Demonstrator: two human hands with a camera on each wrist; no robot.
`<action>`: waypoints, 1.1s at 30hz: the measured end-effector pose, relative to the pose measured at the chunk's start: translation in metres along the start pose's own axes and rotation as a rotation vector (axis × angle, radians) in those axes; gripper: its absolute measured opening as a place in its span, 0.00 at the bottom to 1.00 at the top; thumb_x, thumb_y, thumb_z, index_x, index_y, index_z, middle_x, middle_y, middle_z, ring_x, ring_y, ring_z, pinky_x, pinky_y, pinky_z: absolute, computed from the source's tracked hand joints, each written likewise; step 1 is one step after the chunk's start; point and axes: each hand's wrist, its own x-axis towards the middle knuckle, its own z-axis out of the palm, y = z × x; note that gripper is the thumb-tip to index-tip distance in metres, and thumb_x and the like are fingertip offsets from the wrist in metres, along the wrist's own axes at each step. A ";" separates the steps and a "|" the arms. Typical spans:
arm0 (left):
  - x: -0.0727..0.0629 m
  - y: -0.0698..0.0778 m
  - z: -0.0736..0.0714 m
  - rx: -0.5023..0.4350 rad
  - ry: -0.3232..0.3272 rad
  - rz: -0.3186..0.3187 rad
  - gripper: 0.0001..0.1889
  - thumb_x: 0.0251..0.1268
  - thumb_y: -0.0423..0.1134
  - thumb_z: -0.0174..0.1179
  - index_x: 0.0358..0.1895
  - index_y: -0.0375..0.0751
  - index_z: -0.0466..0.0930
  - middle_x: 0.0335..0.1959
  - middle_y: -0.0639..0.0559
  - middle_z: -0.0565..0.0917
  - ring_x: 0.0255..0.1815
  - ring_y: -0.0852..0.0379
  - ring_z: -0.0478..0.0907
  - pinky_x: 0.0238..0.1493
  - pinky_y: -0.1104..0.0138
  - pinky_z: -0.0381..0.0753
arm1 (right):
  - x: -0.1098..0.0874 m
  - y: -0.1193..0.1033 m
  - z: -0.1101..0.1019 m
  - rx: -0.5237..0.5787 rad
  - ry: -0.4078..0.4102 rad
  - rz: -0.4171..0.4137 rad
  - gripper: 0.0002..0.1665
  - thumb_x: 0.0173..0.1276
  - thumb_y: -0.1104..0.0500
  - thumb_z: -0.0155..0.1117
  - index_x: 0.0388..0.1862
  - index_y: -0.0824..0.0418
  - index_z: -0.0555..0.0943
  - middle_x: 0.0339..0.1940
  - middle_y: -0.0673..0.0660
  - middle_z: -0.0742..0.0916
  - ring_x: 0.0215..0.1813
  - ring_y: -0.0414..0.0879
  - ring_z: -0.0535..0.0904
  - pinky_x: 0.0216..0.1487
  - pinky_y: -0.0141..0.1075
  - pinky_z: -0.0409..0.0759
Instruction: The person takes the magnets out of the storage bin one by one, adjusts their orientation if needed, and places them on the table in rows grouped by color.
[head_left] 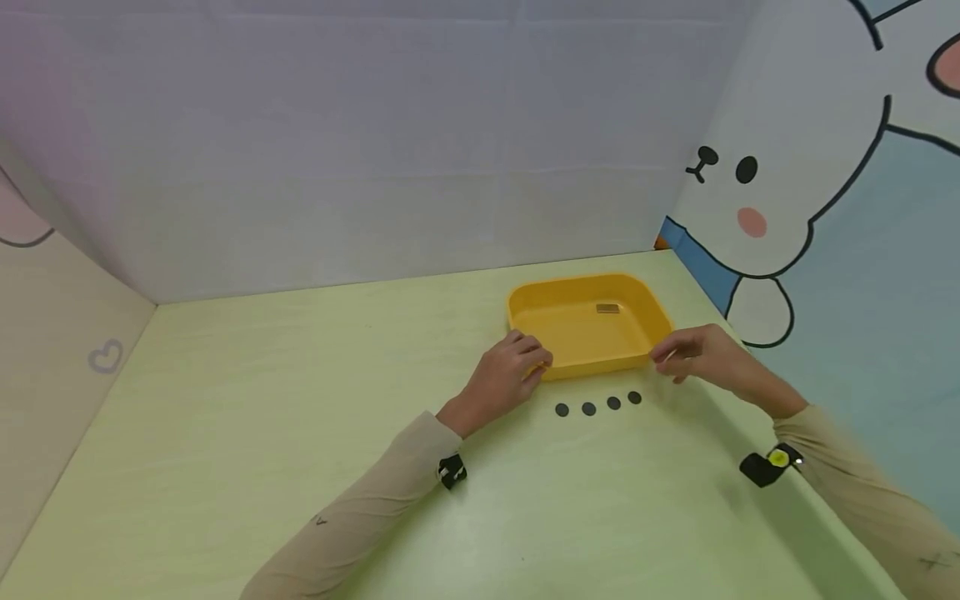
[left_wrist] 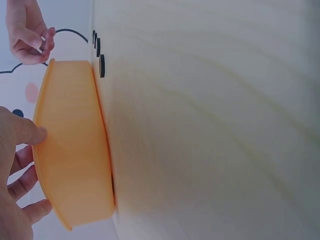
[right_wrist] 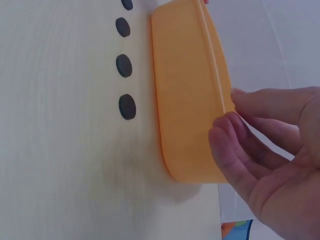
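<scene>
A yellow plastic tray [head_left: 592, 367] with rounded corners and a raised rim stands near the far right of the table. At its near left corner, my left hand [head_left: 504, 377] grips the rim, with the thumb [left_wrist: 38, 135] outside and the other fingers partly hidden behind the wall. My right hand [head_left: 701, 360] is by the near right corner, its fingers [right_wrist: 224, 150] loosely bent beside the rim and holding nothing visible; contact there is unclear. Several dark flat discs [head_left: 588, 409] lie in a row on the table just in front of the tray.
Inside the tray is a small brown rectangular mark or piece [head_left: 607, 308]. The pale green-yellow table [head_left: 300, 400] meets a plain pale wall [head_left: 360, 150] at the back. A wall with cartoon drawings [head_left: 862, 250] borders the right side.
</scene>
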 end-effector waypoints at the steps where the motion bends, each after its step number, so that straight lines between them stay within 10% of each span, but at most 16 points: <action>1: 0.000 0.000 0.000 -0.001 0.001 -0.001 0.03 0.59 0.33 0.64 0.36 0.44 0.83 0.36 0.54 0.81 0.37 0.57 0.70 0.39 0.72 0.72 | 0.000 -0.001 -0.001 0.018 -0.001 -0.005 0.18 0.63 0.60 0.66 0.46 0.73 0.80 0.41 0.67 0.84 0.39 0.56 0.81 0.37 0.39 0.82; 33: -0.010 0.007 -0.004 0.019 0.034 -0.007 0.03 0.59 0.34 0.63 0.35 0.44 0.84 0.35 0.54 0.81 0.37 0.57 0.71 0.40 0.71 0.72 | 0.039 -0.020 -0.017 0.046 0.054 0.003 0.25 0.63 0.55 0.67 0.53 0.71 0.76 0.48 0.64 0.82 0.40 0.50 0.83 0.41 0.37 0.81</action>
